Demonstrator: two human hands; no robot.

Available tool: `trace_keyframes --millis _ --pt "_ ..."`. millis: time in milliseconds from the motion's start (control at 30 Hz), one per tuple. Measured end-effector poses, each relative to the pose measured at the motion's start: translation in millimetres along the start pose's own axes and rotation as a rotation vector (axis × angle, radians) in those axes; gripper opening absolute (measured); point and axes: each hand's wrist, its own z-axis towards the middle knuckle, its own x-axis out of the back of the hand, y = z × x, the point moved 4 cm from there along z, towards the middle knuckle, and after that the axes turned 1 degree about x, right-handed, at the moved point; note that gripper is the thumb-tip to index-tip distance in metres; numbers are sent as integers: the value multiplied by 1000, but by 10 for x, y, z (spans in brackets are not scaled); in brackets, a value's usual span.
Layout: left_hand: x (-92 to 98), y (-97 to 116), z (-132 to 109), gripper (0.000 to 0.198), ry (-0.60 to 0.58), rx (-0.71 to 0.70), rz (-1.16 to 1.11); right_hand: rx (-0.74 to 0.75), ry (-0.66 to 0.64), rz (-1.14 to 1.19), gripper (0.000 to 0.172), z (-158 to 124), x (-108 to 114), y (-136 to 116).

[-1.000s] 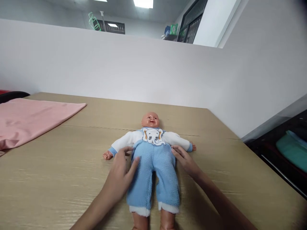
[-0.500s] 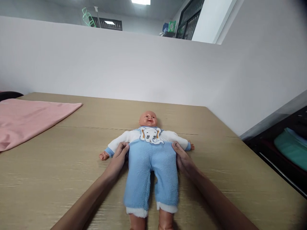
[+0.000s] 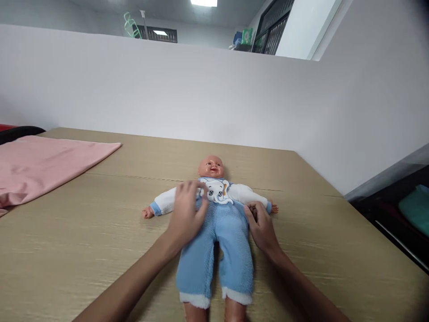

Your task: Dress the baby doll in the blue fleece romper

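A baby doll (image 3: pixel 211 167) lies on its back on the table, arms spread, legs toward me. It wears a white top (image 3: pixel 243 193) with an elephant face and light-blue fleece trousers (image 3: pixel 214 241) with white cuffs. My left hand (image 3: pixel 188 210) is over the left side of the doll's chest and waist, fingers apart, covering part of the elephant. Whether its fingertips touch the top cannot be seen. At the right end of the waistband, my right hand (image 3: pixel 261 223) has curled fingers, thumb and forefinger at the trousers' edge.
A pink cloth (image 3: pixel 50 163) lies on the left of the wooden table (image 3: pixel 117 250). A white wall (image 3: pixel 167 89) rises behind the table. To the right, a dark cart or shelf (image 3: pixel 385 205) holds a teal cloth (image 3: pixel 417 208).
My left hand has let go of the waistband and moved up and right over the doll's chest. The right hand stays beside the waist. The view has shifted slightly.
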Motion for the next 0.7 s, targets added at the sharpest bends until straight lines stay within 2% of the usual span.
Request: trace_keyframes --millis 67,167,300,367,433,533,600,700 --pt "-219 295 232 15 -149 -140 15 0 -49 -5 33 -23 -28 38" --pt "-768 646 538 34 -422 -300 126 14 -68 -37 32 -98 -55 145" --pt "-1586 858 792 73 -944 -328 358 83 -14 -193 27 -176 -26 293" --pt "-1843 935 887 76 -1047 -340 412 162 -46 -282 22 -185 -26 294" --pt "-2009 1009 932 66 -1108 -387 451 220 -122 -345 25 -187 -41 256" --pt "-2108 1096 933 53 -1148 -476 458 236 -190 -368 35 -191 -53 171" --pt "-2063 1142 959 58 -1061 -540 435 228 -193 -361 37 -195 -51 116" --pt "-1794 1170 1082 69 -804 -575 336 188 -195 -337 37 -200 -33 60"
